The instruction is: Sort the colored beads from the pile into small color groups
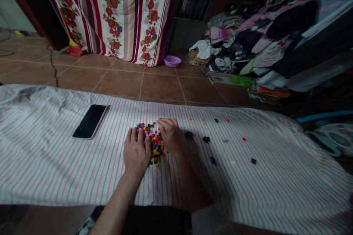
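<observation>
Resting palm-down on the striped sheet (55, 176), the left hand (136, 152) and the right hand (172, 137) flanked a heap of small coloured beads (154, 143). Both sets of fingers lay loose and flat, grasping nothing; the left fingertips (135, 132) touched the heap's near-left edge, and the right fingers (168, 123) curved over its right side. The beads sat between the two hands, spilling a little toward the wrists. Well to the left of the left fingers lay a dark phone (90, 121), face up on the sheet. To the right of the right fingers, stray beads (205, 139) were scattered apart across the stripes. Beyond the fingertips, past the sheet's far edge, was a tiled floor (121, 80) with a purple bowl (172, 61) beside a floral curtain (121, 11), and a pile of clothes (261, 40) farther right.
</observation>
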The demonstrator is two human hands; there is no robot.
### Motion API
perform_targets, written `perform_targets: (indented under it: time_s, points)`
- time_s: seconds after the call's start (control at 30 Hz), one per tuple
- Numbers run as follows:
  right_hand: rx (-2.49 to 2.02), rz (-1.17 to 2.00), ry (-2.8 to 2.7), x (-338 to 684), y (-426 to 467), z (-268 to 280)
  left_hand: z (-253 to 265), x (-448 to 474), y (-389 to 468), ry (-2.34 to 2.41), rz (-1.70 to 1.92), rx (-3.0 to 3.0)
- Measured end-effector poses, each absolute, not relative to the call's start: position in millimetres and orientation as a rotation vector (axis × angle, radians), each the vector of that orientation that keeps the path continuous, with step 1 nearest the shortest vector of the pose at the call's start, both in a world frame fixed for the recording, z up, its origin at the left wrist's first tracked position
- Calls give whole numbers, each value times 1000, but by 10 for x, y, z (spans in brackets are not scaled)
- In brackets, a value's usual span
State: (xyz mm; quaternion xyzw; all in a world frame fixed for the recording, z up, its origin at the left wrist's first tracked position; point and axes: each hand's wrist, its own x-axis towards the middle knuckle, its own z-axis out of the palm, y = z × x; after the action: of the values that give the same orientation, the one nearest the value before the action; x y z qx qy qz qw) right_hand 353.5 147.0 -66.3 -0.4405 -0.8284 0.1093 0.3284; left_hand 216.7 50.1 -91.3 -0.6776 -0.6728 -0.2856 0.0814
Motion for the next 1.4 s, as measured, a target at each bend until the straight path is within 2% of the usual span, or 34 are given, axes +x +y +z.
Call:
perform_targets:
  time_s: [0.5, 0.83, 1.13, 1.4]
  points:
    - [-1193, 292, -2216, 3376, 1492, -783, -869, 2222, 510, -2141, -1023, -1934]
    - [-1222, 250, -2083, 3419, 1467, -714, -859, 2225, 486, -2004, -812, -2013]
    - [-1298, 255, -2033, 3920, 1523, -559, -839, 2225, 483, -1978, -758, -2024]
    - [-1353, 323, -1998, 4526, 1575, -639, -813, 2182, 508, -1855, -667, -2049]
